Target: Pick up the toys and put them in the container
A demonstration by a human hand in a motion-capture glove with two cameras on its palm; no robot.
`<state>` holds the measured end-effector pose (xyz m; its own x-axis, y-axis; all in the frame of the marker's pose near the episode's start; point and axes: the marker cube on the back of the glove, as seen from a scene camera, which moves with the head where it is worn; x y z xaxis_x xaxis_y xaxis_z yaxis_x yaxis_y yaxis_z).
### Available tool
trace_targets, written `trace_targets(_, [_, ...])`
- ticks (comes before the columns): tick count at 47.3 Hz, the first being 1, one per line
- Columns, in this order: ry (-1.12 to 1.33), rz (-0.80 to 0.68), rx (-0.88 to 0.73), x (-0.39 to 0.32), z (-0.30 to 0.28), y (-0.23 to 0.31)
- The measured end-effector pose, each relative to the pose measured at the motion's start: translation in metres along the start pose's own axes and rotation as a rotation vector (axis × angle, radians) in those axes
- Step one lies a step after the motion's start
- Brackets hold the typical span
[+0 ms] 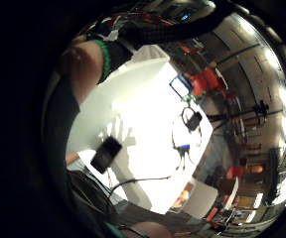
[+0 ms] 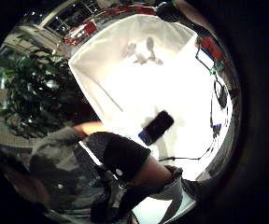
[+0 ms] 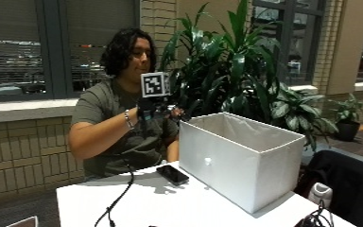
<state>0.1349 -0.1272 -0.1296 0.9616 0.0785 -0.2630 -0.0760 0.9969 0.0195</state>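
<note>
A white rectangular table (image 3: 169, 203) fills the foreground of the outside view, with a person seated behind it at about eleven o'clock from its centre. On the table, toward three o'clock, stands a large white open-topped fabric box (image 3: 241, 158), the container; the thumb side palm view looks down into it and shows a few small pale toys (image 2: 143, 52) lying on its floor, too blurred to tell apart. Behind the box, at about one o'clock, rises a tall green leafy potted plant (image 3: 232, 61). The person's black-gloved right hand (image 3: 155, 109) is raised at chest height, above the table and just beside the near upper corner of the box, apart from its rim. Whether its fingers are spread or curled cannot be told, and no toy shows in it. A flat black smartphone (image 3: 172, 174) lies on the table just beside the box's near bottom corner, at about nine o'clock from the box. A thin black cable (image 3: 120, 196) runs across the tabletop from the person toward the front edge, at about seven o'clock from the phone.
</note>
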Motion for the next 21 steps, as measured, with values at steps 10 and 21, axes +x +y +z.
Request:
trace_targets(10, [-0.161, 0.034, -0.092, -0.008, 0.039, 0.109])
trace_targets(21, [-0.243, 0.126, -0.118, 0.0, 0.063, 0.151])
